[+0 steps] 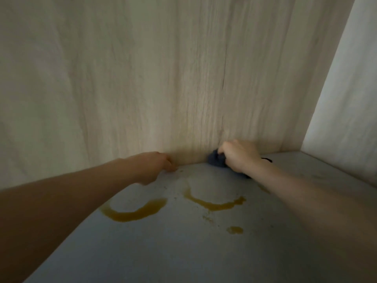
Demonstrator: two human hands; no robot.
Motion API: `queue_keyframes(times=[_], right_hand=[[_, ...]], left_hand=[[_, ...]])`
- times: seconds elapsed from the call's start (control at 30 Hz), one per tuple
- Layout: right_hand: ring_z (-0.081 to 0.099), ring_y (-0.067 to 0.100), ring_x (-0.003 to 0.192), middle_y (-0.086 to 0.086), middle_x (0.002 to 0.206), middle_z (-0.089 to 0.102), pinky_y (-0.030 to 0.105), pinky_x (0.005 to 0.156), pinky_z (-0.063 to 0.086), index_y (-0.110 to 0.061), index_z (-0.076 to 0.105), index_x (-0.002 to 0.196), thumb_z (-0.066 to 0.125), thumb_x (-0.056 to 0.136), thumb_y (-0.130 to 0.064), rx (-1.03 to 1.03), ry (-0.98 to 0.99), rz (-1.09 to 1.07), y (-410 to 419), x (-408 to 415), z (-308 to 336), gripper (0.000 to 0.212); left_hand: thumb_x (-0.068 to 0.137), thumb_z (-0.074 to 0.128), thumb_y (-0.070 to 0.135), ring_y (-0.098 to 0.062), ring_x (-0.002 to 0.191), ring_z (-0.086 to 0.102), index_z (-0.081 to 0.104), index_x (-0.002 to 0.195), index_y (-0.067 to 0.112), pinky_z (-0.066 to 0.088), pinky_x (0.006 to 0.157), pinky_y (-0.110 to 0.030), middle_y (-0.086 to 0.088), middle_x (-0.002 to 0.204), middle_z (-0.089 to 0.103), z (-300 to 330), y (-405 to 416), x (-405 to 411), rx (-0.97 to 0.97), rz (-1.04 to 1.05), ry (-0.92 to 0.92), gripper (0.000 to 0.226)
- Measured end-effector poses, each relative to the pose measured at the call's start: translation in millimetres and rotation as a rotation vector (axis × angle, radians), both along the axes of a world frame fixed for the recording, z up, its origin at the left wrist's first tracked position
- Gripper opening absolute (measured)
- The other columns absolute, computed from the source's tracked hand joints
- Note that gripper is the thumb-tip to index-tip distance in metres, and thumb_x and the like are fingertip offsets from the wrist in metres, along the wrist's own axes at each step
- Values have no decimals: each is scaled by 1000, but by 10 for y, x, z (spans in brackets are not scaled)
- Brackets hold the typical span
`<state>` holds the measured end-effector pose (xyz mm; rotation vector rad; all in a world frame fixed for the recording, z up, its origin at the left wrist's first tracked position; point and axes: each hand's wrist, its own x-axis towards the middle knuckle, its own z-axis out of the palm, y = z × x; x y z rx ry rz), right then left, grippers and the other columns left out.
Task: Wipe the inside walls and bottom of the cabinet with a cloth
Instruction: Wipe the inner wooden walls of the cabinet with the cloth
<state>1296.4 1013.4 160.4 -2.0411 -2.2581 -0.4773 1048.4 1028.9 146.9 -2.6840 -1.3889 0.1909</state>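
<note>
Head view, looking down into cabinet interior. Back wall (142,78): pale wood-grain panel, upright, with dark vertical crack line right of centre. Right side wall (346,88): plain, lighter, meeting the bottom at far right. Cabinet bottom (173,252): grey, flat, soiled with specks and yellow-brown liquid marks. Left stain (132,213): curved arc near the left forearm. Right stain (214,204): second curved arc, near centre. Small stain (235,230): separate blot, nearer the camera and apart from both arcs. Right hand (238,155): fingers curled round dark blue cloth (216,159), gripping it bunched; cloth pressed into the junction of back wall and bottom, just below the crack line. Dark band (266,159) at right wrist, partly hidden. Left hand (157,166): fingers curled under, knuckles resting on the bottom at the foot of the back wall, holding nothing visible; fingertips blurred. Hands apart, left of cloth bare. Both forearms bare, extended from the lower corners toward the back wall. Stains lying between hands and camera, not touched by cloth.
</note>
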Motion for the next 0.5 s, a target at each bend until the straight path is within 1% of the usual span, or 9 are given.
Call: queue_keyframes(times=[0.07,0.1,0.17,0.2,0.27,0.3,0.33,0.43,0.5], right_hand=[[62,29,91,3,90,61,29,61,37,-21,64,92,53,91,-19,-18,-2,168,-56,-280,-6,11],[61,28,91,1,90,61,31,62,41,-23,63,90,52,90,-19,-14,-4,248,-76,-359,3,11],[60,26,100,1,105,65,36,75,49,-27,66,103,52,89,-19,57,15,371,-64,-358,29,21],[59,26,104,1,112,65,37,79,50,-28,67,110,54,88,-19,143,53,430,-78,-339,33,27],[61,27,98,4,107,67,33,72,52,-25,69,111,56,83,-21,485,126,577,-60,-360,55,31],[61,24,93,4,103,67,30,66,49,-25,69,110,57,83,-23,586,132,606,-24,-393,73,29],[58,21,93,4,104,65,30,67,44,-25,65,111,59,84,-25,632,145,601,-1,-434,76,28],[50,17,108,4,123,56,26,87,33,-19,52,127,52,94,-34,482,-113,622,134,-230,-36,36],[55,23,107,4,127,54,30,87,43,-29,52,131,38,95,-29,412,-303,720,148,-41,-196,38]], left_hand=[[97,40,2,-16,124,44,35,143,37,36,99,-23,8,141,39,-18,-38,15,17,-5,-4,58],[97,39,3,-16,124,44,34,144,36,35,98,-23,8,141,38,-16,-43,17,19,-14,-10,58],[96,40,3,-17,124,44,36,143,36,35,99,-23,7,143,38,-13,-41,3,-4,-19,-11,57],[96,41,5,-17,123,46,39,142,36,36,99,-24,6,142,39,-14,-26,-9,-17,-25,-17,55],[99,43,14,-18,118,50,46,137,36,38,97,-24,5,137,46,-27,9,-24,-24,-28,-53,44],[100,43,18,-17,115,51,49,134,36,37,93,-21,5,133,49,-21,16,-28,-12,-43,-48,39],[100,42,19,-17,114,51,50,133,34,36,89,-18,5,131,50,-30,15,-35,-3,-56,-25,37],[97,41,5,-19,122,45,41,141,32,30,90,-16,4,140,40,17,4,10,-39,-35,20,52],[93,39,-2,-20,124,42,34,145,31,31,95,-20,3,144,35,23,-21,9,-63,-25,44,62]])
